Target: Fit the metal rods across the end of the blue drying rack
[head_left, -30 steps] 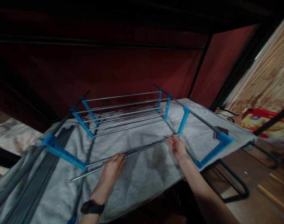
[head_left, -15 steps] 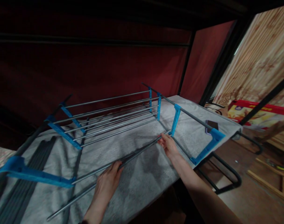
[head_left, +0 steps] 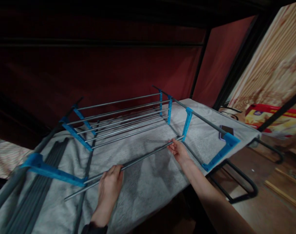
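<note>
A partly built rack with grey metal tubes and blue plastic brackets lies on a grey blanket (head_left: 148, 191). My left hand (head_left: 111, 187) is closed around a thin metal rod (head_left: 145, 157), whose free left end sticks out past the hand. At the rod's right end, my right hand (head_left: 179, 152) pinches it close to a blue bracket (head_left: 187, 123). A second rod runs close beside it from the left front bracket (head_left: 57, 172); where the two overlap, I cannot tell them apart. Several crossbars (head_left: 128, 123) span the brackets farther back.
Several loose dark tubes (head_left: 41, 185) lie at the left on the blanket. A phone (head_left: 226, 132) rests near the right edge. Beyond that edge are black metal frame bars (head_left: 245, 182), a red and yellow box (head_left: 274, 118) and wooden strips (head_left: 283, 195) on the floor.
The held rod's free left end has come up and right, nearer the left front bracket. My left hand has shifted slightly left along it. The whole view has shifted a little.
</note>
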Available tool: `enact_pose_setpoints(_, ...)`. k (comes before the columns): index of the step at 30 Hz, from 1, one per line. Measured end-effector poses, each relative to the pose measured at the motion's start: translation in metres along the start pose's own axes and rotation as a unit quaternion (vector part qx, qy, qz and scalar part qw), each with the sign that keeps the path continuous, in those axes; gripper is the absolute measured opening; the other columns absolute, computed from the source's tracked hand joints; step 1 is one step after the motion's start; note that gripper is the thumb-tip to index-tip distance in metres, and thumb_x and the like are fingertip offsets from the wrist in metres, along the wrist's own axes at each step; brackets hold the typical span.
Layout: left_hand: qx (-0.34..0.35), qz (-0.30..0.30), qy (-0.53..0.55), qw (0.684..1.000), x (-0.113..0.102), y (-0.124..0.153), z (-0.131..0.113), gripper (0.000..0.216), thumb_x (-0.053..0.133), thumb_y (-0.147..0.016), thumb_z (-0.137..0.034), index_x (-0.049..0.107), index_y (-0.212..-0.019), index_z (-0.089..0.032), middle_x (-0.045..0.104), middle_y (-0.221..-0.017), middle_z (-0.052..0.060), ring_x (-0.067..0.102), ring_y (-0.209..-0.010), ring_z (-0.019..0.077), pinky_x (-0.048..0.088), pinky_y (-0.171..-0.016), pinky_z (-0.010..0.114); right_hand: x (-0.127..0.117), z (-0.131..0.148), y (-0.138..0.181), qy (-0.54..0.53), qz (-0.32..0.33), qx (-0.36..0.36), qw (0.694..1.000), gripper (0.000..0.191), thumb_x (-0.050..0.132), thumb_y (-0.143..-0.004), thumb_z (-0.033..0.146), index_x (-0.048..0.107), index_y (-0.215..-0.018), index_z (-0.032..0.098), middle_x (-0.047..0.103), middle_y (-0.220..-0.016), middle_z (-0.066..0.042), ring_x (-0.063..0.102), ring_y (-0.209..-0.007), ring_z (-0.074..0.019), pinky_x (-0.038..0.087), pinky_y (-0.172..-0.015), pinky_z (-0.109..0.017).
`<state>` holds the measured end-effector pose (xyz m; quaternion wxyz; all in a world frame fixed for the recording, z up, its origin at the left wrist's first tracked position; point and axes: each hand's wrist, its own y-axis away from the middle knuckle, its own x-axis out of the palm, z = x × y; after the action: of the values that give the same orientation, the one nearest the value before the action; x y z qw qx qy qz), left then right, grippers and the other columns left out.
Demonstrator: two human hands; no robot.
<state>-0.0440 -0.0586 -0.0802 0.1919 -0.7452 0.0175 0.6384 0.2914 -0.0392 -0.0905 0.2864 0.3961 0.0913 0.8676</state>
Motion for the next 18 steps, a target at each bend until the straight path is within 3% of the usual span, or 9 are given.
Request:
enact_pose_setpoints(6, -0.006, -0.049, -0.012, 0.999, -0.005, 0.0, 0.003, 0.03, 0.04, -0.094, -0.018, 0.069, -0.103, -0.02, 0.075, -0.097, 0.01, 0.07, -0.092, 0.0279, 0.049, -0.088, 0.043, -0.008, 0.007, -0.004, -0.019, -0.037, 0.004, 0.999, 0.014, 0.063, -0.092, 0.013, 0.061, -0.08, 0.02, 0.071, -0.067, 0.0, 0.068, -0.058, -0.0119, 0.062, -0.063, -0.023)
enact_pose_setpoints(10, -0.045, -0.096, -0.015, 0.994, -0.007, 0.0, 0.007, 0.028, 0.041, -0.095, -0.021, 0.069, -0.103, -0.02, 0.075, -0.096, 0.01, 0.067, -0.099, 0.0307, 0.042, -0.101, 0.052, -0.016, 0.011, -0.01, -0.021, -0.057, 0.001, 0.998, 0.015, 0.059, -0.094, 0.013, 0.062, -0.082, 0.021, 0.07, -0.067, 0.002, 0.068, -0.059, -0.0115, 0.062, -0.064, -0.023)
enact_pose_setpoints(15, -0.113, -0.171, -0.01, 0.979, -0.012, 0.0, 0.01, 0.027, 0.044, -0.096, -0.025, 0.069, -0.107, -0.02, 0.07, -0.116, 0.015, 0.054, -0.127, 0.0375, 0.025, -0.113, 0.067, -0.029, 0.016, -0.017, -0.01, -0.071, -0.01, 0.997, 0.017, 0.055, -0.095, 0.013, 0.062, -0.084, 0.022, 0.071, -0.069, 0.003, 0.068, -0.059, -0.0106, 0.062, -0.065, -0.023)
enact_pose_setpoints(18, -0.165, -0.209, 0.017, 0.964, -0.013, -0.001, 0.013, 0.03, 0.047, -0.095, -0.026, 0.067, -0.116, -0.02, 0.06, -0.135, 0.017, 0.042, -0.141, 0.0402, 0.021, -0.116, 0.07, -0.036, 0.019, -0.02, 0.0, -0.067, -0.016, 0.998, 0.016, 0.054, -0.095, 0.014, 0.062, -0.085, 0.022, 0.071, -0.071, 0.003, 0.069, -0.059, -0.0108, 0.063, -0.066, -0.023)
